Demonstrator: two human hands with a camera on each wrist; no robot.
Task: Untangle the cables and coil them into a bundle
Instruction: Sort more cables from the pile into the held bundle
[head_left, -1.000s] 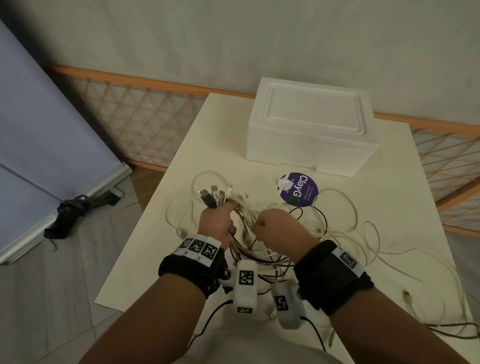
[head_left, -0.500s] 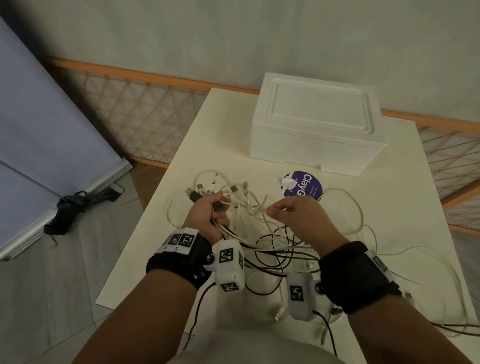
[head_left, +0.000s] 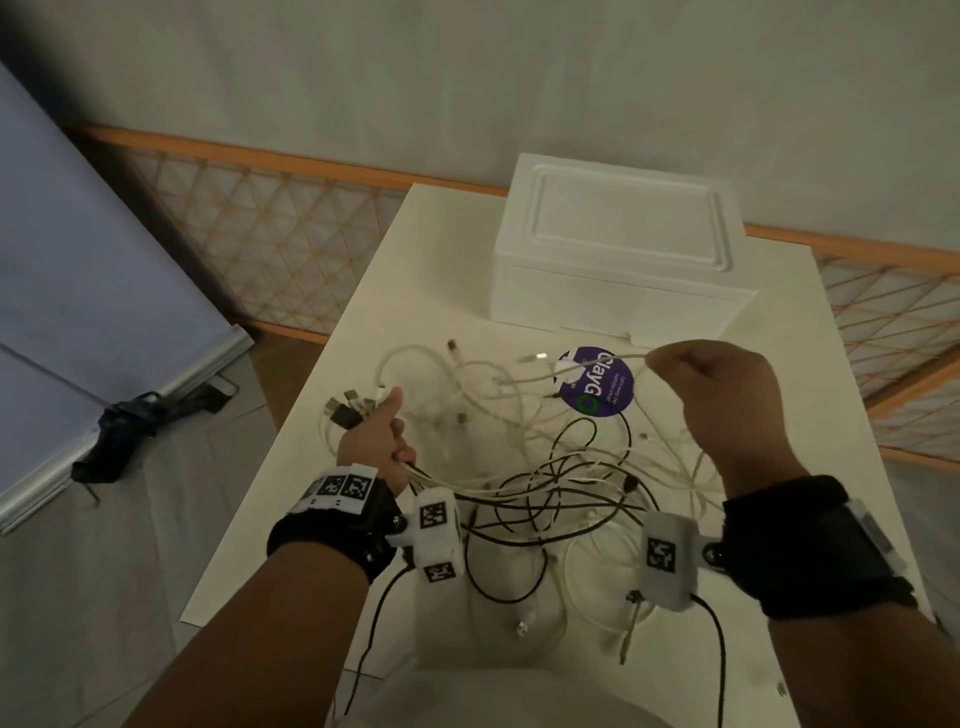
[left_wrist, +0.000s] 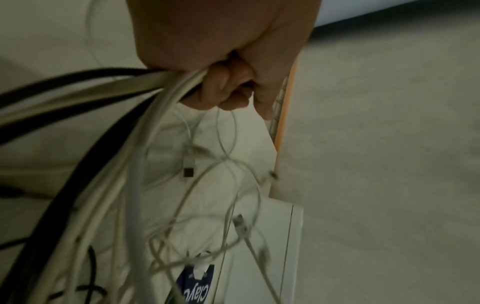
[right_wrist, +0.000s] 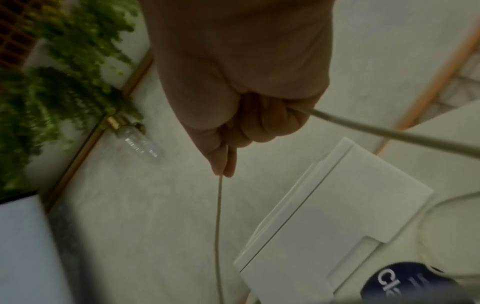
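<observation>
A tangle of white and black cables (head_left: 550, 467) lies on the cream table (head_left: 779, 291). My left hand (head_left: 382, 439) grips a bunch of cables (left_wrist: 166, 86) near the table's left edge, with several USB plugs (head_left: 348, 408) sticking out past its thumb. My right hand (head_left: 722, 395) is raised over the table's right side and pinches one white cable (head_left: 597, 361) between thumb and forefinger. That cable (right_wrist: 219, 216) runs from the pinch back down into the tangle, and another stretch (right_wrist: 389, 131) leaves my fist to the side.
A white foam box (head_left: 618, 265) with its lid on stands at the back of the table. A purple round sticker (head_left: 597, 382) lies in front of it. A loose plug (head_left: 522, 629) and more cable loops lie near me. A lattice fence (head_left: 270, 244) runs behind.
My right hand has risen and moved right, drawing one white cable out of the tangle. My left hand has shifted slightly left, still holding its bunch.
</observation>
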